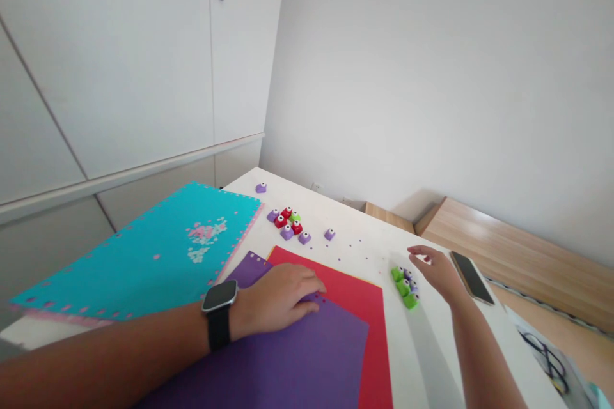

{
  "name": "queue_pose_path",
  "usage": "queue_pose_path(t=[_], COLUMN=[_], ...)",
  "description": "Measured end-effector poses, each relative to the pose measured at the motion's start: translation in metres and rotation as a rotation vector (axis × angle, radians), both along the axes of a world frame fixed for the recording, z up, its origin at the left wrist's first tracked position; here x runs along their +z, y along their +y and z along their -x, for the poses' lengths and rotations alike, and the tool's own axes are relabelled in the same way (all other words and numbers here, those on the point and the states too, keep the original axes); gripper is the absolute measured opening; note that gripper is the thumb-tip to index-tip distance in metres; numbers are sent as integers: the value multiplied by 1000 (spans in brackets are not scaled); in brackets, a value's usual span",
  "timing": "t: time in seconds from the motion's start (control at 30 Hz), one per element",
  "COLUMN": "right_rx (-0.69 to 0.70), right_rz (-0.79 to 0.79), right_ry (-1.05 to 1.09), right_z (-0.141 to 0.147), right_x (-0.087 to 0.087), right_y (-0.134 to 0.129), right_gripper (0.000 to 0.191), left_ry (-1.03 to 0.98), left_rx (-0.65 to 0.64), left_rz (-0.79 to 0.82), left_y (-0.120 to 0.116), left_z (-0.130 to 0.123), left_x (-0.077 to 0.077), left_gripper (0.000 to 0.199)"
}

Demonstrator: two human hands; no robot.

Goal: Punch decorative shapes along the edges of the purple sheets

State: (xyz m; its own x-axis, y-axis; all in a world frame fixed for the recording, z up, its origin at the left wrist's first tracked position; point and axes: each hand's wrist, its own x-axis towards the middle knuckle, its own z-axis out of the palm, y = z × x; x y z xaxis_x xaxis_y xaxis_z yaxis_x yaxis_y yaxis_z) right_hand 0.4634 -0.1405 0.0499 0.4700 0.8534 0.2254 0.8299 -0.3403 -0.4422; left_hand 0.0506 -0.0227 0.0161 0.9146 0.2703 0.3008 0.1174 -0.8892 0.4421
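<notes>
Purple paper (pixel 292 358) seems light and soft, best taken at its edge. Left hand (pixel 273 300) lies on it, fingers together; right hand (pixel 434 273), fingers half curled, pinches nothing near green craft punches (pixel 403 287).

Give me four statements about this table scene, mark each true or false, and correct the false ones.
The left hand rests on a purple paper sheet: true.
The watch is on the right wrist: false, it is on the left wrist.
The right hand grips the phone: false, it holds nothing visible and hovers near green craft punches.
A red paper sheet lies beneath the purple sheet: true.
</notes>
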Motion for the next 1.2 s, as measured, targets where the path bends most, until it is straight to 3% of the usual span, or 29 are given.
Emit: queue_pose_path(t=[0.2, 0.37, 0.6, 0.73, 0.87, 1.0, 1.07, 1.2], right_rx=[89, 21, -71, -39, 37, 226, 376, 505], right_rz=[241, 391, 473, 421, 274, 84, -59, -126], right_ry=[-95, -242, -355, -349, -310, -188, 38, 232], right_z=[6, 20, 33, 38, 55, 103, 136, 190], right_x=[-18, -30, -30, -26, -13, 4, 11, 15], right_y=[-1, 8, 8, 7, 10, 11, 9, 2], right_gripper=[40, 39, 41, 29, 24, 29, 25, 22], left_ry=[12, -4, -24, -25, -25, -32, -40, -53], left_rx=[-18, 12, 48, 42, 49, 55, 49, 62], left_rz=[46, 97, 127, 129, 128, 124, 125, 135], left_y=[1, 5, 7, 7, 6, 6, 6, 5], left_z=[-4, -4, -4, -4, -4, -5, -5, -6], left_x=[-3, -6, -4, -3, -3, -3, -3, -3], left_gripper=[13, 14, 17, 16, 16, 14, 13, 11])
